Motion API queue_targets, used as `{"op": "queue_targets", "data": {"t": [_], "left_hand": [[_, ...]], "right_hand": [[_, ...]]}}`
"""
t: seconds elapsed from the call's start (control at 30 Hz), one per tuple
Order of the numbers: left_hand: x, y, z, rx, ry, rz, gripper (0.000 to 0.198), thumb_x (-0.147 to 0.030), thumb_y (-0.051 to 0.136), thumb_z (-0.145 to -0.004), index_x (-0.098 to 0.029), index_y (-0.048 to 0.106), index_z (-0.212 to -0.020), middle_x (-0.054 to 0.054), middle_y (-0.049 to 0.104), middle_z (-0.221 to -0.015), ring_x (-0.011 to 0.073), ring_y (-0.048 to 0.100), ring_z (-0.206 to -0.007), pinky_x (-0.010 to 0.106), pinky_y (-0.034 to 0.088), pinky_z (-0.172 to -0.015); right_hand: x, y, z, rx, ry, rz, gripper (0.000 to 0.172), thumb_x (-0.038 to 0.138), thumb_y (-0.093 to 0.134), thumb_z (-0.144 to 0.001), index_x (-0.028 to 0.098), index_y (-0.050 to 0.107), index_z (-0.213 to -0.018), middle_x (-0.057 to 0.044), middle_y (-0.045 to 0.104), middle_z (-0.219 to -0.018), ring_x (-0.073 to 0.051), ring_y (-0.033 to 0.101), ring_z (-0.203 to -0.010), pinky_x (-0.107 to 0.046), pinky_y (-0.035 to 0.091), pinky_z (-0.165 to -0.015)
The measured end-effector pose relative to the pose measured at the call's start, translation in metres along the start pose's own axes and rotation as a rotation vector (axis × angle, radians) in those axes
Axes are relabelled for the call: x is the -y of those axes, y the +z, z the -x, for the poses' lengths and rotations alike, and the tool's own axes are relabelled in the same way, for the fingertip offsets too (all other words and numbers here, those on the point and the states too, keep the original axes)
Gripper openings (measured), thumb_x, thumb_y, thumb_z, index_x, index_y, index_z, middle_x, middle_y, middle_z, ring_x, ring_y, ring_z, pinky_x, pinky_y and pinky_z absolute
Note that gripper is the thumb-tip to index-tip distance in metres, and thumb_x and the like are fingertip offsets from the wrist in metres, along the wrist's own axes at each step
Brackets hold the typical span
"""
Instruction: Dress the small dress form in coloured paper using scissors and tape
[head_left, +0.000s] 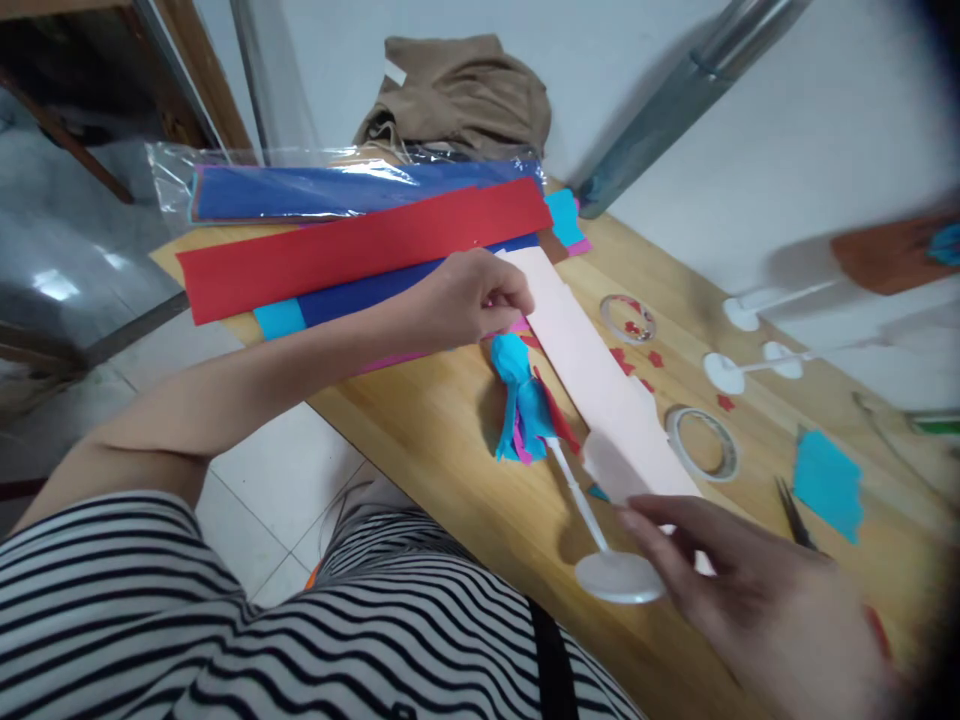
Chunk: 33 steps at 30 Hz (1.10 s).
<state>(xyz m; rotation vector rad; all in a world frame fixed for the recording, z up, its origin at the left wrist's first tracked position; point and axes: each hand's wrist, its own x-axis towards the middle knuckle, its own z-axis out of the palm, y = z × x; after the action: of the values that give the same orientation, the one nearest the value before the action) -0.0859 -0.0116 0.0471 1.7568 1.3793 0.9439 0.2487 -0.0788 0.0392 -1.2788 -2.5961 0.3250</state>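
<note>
A long strip of pale pink paper stretches diagonally over the wooden table, its near edge uneven. My left hand pinches it at the far upper end. At the lower end my right hand grips the same strip between thumb and fingers; that hand is slightly blurred. Below the strip stands a white stick with a round base, tilted in view. Its top carries a small figure of blue crepe paper with magenta and red pieces.
Red paper and a plastic-wrapped blue pack lie at the back left, before brown cloth. Tape rolls, red scraps, a blue piece and dark pointed scissors lie right. A grey pipe rises behind.
</note>
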Motion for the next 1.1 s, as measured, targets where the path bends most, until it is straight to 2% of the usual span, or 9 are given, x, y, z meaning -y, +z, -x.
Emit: {"op": "queue_targets", "data": {"t": [0.13, 0.27, 0.37, 0.53, 0.63, 0.8, 0.9, 1.0, 1.1], "left_hand": [[0.005, 0.0, 0.012, 0.081, -0.089, 0.021, 0.008, -0.01, 0.067, -0.081, -0.01, 0.076, -0.08, -0.001, 0.066, -0.062, 0.009, 0.056, -0.054, 0.021, 0.042, -0.054], [0.013, 0.016, 0.028, 0.228, -0.19, 0.056, 0.013, -0.009, 0.065, -0.077, -0.014, 0.066, -0.065, -0.003, 0.059, -0.055, 0.009, 0.056, -0.047, 0.02, 0.04, -0.047], [0.02, 0.028, 0.038, 0.303, -0.213, 0.125, 0.025, -0.012, 0.061, -0.079, -0.016, 0.055, -0.055, -0.004, 0.054, -0.05, 0.009, 0.054, -0.047, 0.02, 0.035, -0.046], [0.019, 0.029, 0.039, 0.193, -0.301, 0.31, 0.023, -0.023, 0.065, -0.083, -0.016, 0.062, -0.062, -0.003, 0.057, -0.051, 0.0095, 0.054, -0.047, 0.02, 0.039, -0.047], [0.015, 0.024, 0.033, 0.114, -0.355, 0.429, 0.02, -0.03, 0.073, -0.082, -0.014, 0.068, -0.07, -0.001, 0.064, -0.06, 0.0111, 0.059, -0.055, 0.021, 0.046, -0.052], [0.018, 0.023, 0.015, -0.014, -0.239, 0.705, 0.047, -0.052, 0.086, -0.075, -0.016, 0.075, -0.102, 0.007, 0.078, -0.101, 0.0168, 0.07, -0.097, 0.026, 0.053, -0.086], [0.014, 0.027, 0.004, 0.059, -0.14, 0.879, 0.059, -0.063, 0.083, -0.076, -0.018, 0.074, -0.114, 0.01, 0.076, -0.115, 0.022, 0.068, -0.117, 0.031, 0.049, -0.101], [-0.001, 0.031, -0.002, 0.193, -0.051, 0.953, 0.057, -0.067, 0.079, -0.079, -0.016, 0.077, -0.104, 0.01, 0.077, -0.103, 0.0212, 0.07, -0.106, 0.031, 0.05, -0.097], [-0.02, 0.035, -0.005, 0.2, -0.036, 0.945, 0.051, -0.062, 0.084, -0.075, -0.014, 0.076, -0.091, 0.007, 0.075, -0.091, 0.0178, 0.07, -0.09, 0.029, 0.051, -0.09]], "right_hand": [[0.013, 0.012, -0.012, 0.145, 0.002, 0.061, 0.027, 0.039, 0.062, -0.097, 0.023, 0.073, -0.078, 0.0, 0.072, -0.063, -0.016, 0.063, -0.044, -0.026, 0.042, -0.042], [0.013, 0.018, -0.021, 0.294, 0.028, 0.006, 0.027, 0.028, 0.068, -0.091, 0.023, 0.064, -0.064, 0.002, 0.065, -0.054, -0.015, 0.058, -0.042, -0.026, 0.039, -0.042], [0.006, 0.023, -0.021, 0.278, 0.058, -0.095, 0.027, 0.02, 0.066, -0.089, 0.022, 0.064, -0.063, 0.002, 0.059, -0.049, -0.014, 0.052, -0.041, -0.027, 0.036, -0.042], [-0.003, 0.031, -0.014, 0.219, 0.145, -0.414, 0.03, 0.031, 0.062, -0.094, 0.02, 0.068, -0.067, 0.001, 0.053, -0.051, -0.013, 0.044, -0.044, -0.028, 0.03, -0.041], [-0.004, 0.032, -0.014, 0.135, 0.186, -0.596, 0.033, 0.039, 0.062, -0.096, 0.019, 0.069, -0.07, -0.002, 0.059, -0.058, -0.015, 0.049, -0.049, -0.028, 0.036, -0.044], [-0.001, 0.033, -0.028, 0.051, 0.082, -0.728, 0.039, 0.051, 0.063, -0.095, 0.019, 0.073, -0.075, -0.007, 0.07, -0.067, -0.018, 0.06, -0.06, -0.029, 0.048, -0.055], [-0.001, 0.033, -0.041, 0.097, 0.058, -0.805, 0.042, 0.057, 0.067, -0.09, 0.017, 0.073, -0.076, -0.007, 0.072, -0.068, -0.017, 0.063, -0.061, -0.028, 0.05, -0.057], [-0.004, 0.035, -0.049, 0.121, 0.107, -0.899, 0.042, 0.058, 0.075, -0.082, 0.017, 0.073, -0.074, -0.006, 0.071, -0.067, -0.015, 0.06, -0.059, -0.026, 0.049, -0.056], [-0.008, 0.039, -0.052, 0.121, 0.139, -0.961, 0.04, 0.057, 0.078, -0.08, 0.017, 0.074, -0.075, -0.005, 0.07, -0.067, -0.014, 0.057, -0.058, -0.025, 0.046, -0.055]]}}
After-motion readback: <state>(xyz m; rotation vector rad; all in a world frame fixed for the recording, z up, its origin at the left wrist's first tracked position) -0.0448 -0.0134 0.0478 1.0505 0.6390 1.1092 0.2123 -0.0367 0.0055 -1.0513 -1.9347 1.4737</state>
